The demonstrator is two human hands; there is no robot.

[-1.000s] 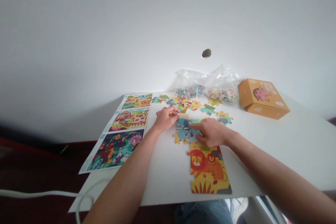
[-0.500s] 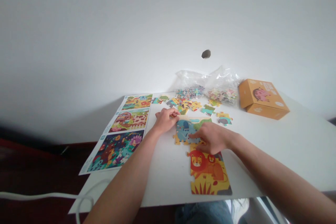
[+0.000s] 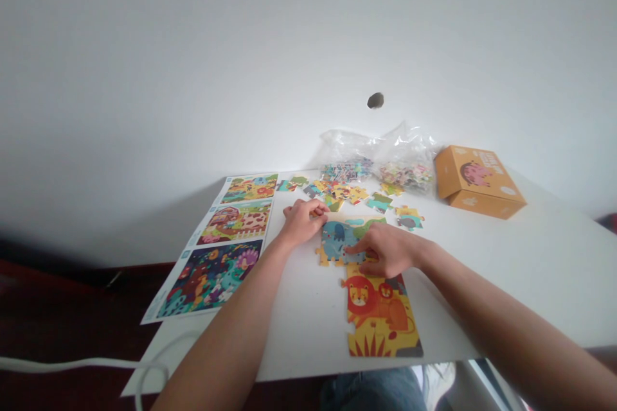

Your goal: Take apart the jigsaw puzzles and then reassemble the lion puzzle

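Observation:
A partly joined jigsaw puzzle (image 3: 383,314) lies on the white table, with red lions on yellow in the near section and blue elephants in the far section. Around its far left corner my left hand (image 3: 303,219) rests with curled, closed fingers; whatever they pinch is hidden. My right hand (image 3: 389,248) lies over the right side of the elephant section. Its index finger points left and touches the puzzle, while the thumb is apart and the other fingers are bent. Loose puzzle pieces (image 3: 379,203) are scattered just beyond both hands.
Left of the puzzle is a picture sheet (image 3: 195,245) with three printed scenes. Clear plastic bags (image 3: 407,149) of pieces stand by the wall, beside an orange box (image 3: 486,183). A white cable (image 3: 72,364) loops near the table's front left corner.
The whole view has shifted slightly. Both hands keep nearly the same places on the puzzle, and the pieces look unmoved.

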